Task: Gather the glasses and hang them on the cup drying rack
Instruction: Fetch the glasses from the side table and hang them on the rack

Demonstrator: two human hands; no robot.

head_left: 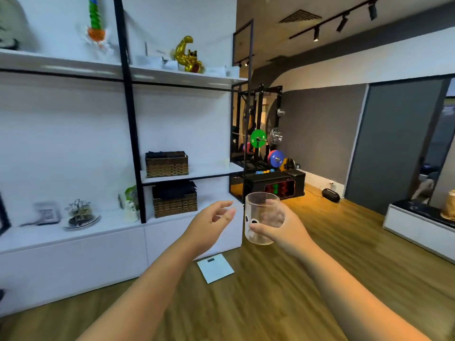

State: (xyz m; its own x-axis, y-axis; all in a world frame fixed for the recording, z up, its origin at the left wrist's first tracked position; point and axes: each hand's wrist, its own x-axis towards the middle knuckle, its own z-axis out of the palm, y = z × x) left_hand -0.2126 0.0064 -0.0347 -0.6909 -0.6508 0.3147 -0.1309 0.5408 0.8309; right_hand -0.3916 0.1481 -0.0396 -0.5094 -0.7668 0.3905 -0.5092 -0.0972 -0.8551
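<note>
My right hand [283, 230] is wrapped around a clear glass [261, 212] with small black dots near its base, held upright at chest height over the wooden floor. My left hand [211, 222] floats just left of the glass with its fingers apart and nothing in them. Far to the left, on the white counter, stands the cup drying rack [81, 212], a metal stand on a round tray with a few glasses hanging on it. It is well out of reach of both hands.
White shelving [187, 80] with black posts fills the left. Two wicker baskets [172, 203] sit on it, and a phone [48, 214] lies by the rack. A white bathroom scale [215, 268] lies on the floor. Gym weights [275, 158] stand behind; a low bench [418, 225] lines the right wall.
</note>
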